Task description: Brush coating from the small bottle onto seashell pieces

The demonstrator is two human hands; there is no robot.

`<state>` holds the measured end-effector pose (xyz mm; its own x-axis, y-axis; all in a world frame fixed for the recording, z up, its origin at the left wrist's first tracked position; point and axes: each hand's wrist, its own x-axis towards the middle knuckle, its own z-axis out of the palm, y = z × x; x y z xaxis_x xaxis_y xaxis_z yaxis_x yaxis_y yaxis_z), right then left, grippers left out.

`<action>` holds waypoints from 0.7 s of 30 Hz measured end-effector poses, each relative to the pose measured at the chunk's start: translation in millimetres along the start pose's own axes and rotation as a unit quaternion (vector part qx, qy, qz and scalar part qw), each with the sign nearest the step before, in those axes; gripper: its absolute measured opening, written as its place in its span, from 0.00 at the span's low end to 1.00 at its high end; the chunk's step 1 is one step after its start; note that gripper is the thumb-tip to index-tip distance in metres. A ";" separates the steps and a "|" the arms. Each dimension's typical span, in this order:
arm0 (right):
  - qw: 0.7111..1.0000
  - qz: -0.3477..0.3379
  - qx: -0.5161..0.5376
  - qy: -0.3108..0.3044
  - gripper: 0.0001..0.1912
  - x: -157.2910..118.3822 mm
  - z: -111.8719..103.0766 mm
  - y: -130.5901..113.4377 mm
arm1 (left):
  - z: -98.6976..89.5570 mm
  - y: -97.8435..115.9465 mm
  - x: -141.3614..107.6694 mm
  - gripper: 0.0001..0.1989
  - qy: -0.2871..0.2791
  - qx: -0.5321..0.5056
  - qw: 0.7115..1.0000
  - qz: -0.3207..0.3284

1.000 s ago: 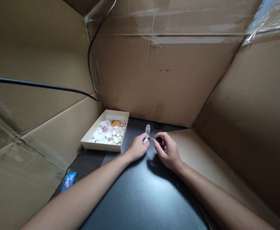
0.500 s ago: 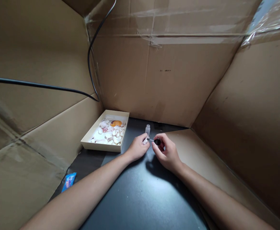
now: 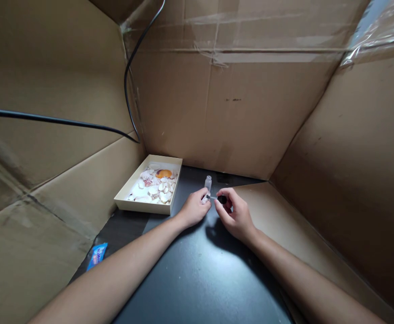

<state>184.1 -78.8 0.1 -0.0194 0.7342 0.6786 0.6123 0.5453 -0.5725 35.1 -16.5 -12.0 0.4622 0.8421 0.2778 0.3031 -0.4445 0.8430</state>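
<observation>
My left hand [image 3: 194, 209] is closed on a small whitish shell [image 3: 205, 198], mostly hidden by the fingers. Between thumb and fingers of my right hand [image 3: 235, 210] is a brush cap [image 3: 221, 200], black and round, with a thin pale stem pointing left. The stem's tip reaches the shell; whether it touches cannot be made out. Just behind my left fingertips stands a small clear glass bottle [image 3: 208, 181], upright and uncapped.
A cream tray [image 3: 143, 207] of shells [image 3: 156, 186], one of them orange, sits at the back left. A blue packet [image 3: 97, 255] lies by my left forearm. Cardboard walls [image 3: 237, 121] enclose the dark table [image 3: 197, 279]; a black cable [image 3: 65, 120] hangs at left.
The brush stem has shifted very slightly against the shell. Both hands stay in nearly the same place, and the bottle and tray have not moved.
</observation>
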 end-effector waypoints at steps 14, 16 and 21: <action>1.000 0.008 0.020 -0.011 0.07 -3.0 1.5 0.3 | -0.1 -0.6 -0.4 0.04 -0.002 0.005 1.000 -0.001; 1.000 0.009 0.012 -0.003 0.07 -2.4 1.1 -0.4 | -0.1 -1.6 -0.5 0.04 -0.002 0.005 1.000 0.001; 1.000 0.012 0.014 0.023 0.06 -1.3 0.8 1.0 | 0.2 -3.3 -0.4 0.05 0.001 0.010 1.000 0.003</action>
<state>184.1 -78.9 -1.7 0.0320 0.7288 0.6840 0.5892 0.5391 -0.6019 34.1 -15.4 -15.1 0.4623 0.8400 0.2841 0.3174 -0.4559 0.8315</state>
